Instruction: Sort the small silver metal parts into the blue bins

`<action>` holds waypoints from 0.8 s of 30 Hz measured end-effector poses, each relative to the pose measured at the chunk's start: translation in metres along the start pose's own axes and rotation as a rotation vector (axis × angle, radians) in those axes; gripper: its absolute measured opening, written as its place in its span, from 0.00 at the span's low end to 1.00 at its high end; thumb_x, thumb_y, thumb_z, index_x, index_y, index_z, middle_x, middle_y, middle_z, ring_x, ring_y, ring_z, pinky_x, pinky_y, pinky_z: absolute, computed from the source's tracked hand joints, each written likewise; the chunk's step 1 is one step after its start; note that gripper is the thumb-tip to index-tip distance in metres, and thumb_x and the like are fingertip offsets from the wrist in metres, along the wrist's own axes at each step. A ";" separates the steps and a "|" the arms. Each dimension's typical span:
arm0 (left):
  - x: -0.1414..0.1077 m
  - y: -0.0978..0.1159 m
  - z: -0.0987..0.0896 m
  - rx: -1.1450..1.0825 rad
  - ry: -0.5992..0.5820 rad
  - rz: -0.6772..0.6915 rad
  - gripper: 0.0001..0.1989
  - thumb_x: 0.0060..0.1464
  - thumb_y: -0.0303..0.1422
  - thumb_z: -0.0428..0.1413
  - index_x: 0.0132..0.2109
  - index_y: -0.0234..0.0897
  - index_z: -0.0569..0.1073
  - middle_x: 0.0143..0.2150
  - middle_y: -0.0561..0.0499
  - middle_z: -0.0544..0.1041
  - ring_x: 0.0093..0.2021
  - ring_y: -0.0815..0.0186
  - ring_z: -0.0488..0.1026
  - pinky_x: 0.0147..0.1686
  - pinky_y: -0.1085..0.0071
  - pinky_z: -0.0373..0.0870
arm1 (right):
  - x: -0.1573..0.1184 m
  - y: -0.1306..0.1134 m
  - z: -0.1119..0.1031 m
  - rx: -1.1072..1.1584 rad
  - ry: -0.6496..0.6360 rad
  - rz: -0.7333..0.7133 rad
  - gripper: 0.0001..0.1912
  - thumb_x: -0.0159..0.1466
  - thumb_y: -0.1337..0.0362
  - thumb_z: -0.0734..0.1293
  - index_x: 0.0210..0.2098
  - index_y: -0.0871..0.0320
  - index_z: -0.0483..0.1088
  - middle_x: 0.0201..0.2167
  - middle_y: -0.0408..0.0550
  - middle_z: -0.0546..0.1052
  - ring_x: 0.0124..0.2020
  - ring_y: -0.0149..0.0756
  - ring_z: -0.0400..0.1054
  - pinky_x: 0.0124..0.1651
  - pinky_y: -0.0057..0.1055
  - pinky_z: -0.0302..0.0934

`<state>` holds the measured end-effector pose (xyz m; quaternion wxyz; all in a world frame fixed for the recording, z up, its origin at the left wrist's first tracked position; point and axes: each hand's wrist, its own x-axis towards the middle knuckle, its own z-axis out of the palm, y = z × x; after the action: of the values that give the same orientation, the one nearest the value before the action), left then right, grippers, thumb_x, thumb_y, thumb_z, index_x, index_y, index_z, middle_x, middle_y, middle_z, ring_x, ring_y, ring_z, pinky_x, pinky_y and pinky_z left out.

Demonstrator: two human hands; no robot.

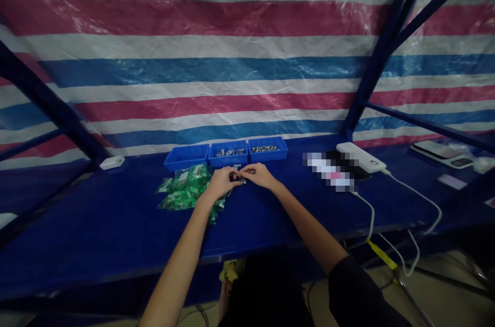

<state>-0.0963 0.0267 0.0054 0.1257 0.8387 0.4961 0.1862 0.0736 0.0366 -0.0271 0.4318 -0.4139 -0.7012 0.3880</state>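
My left hand (pixel 222 181) and my right hand (pixel 258 175) meet over the blue table, just in front of the bins. Both have their fingers curled and pinched together around something small and dark that I cannot make out. Beside my left hand lies a pile of small green-and-clear plastic bags (pixel 185 187), partly covered by that hand and forearm. Behind my hands, the middle blue bin (pixel 228 162) holds small metal parts. Small silvery parts also fill the right blue bin (pixel 267 157). At the left end of the row stands another blue bin (pixel 181 164).
On the right are a pixelated flat object (pixel 330 169), a white power bank (pixel 359 158) with a white cable (pixel 419 197), and a scale (pixel 441 154). A small white device (pixel 112 162) sits at the left. Blue posts (pixel 381 59) and a striped sheet (pixel 216 69) stand behind.
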 end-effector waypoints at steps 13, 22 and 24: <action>-0.003 0.014 -0.005 0.159 0.002 -0.070 0.10 0.49 0.35 0.55 0.41 0.40 0.72 0.38 0.50 0.73 0.43 0.59 0.69 0.42 0.65 0.59 | 0.000 0.005 -0.022 -0.196 -0.091 0.002 0.19 0.43 0.56 0.73 0.34 0.55 0.77 0.28 0.45 0.78 0.30 0.36 0.72 0.29 0.26 0.62; -0.004 0.013 -0.002 0.148 -0.003 -0.090 0.08 0.52 0.37 0.54 0.36 0.41 0.74 0.38 0.50 0.70 0.43 0.60 0.68 0.45 0.61 0.57 | -0.006 0.002 -0.016 -0.331 -0.007 -0.036 0.06 0.48 0.60 0.71 0.27 0.50 0.77 0.21 0.40 0.76 0.23 0.30 0.68 0.22 0.23 0.53; -0.003 0.010 -0.002 0.114 0.022 -0.074 0.09 0.53 0.39 0.53 0.38 0.41 0.74 0.38 0.50 0.70 0.43 0.60 0.67 0.44 0.61 0.58 | -0.004 0.002 -0.016 -0.289 -0.022 -0.043 0.07 0.50 0.59 0.70 0.29 0.51 0.77 0.24 0.41 0.77 0.24 0.31 0.69 0.24 0.24 0.56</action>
<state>-0.0900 0.0195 0.0107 0.0792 0.8236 0.5377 0.1623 0.0896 0.0366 -0.0245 0.3683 -0.4524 -0.7632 0.2779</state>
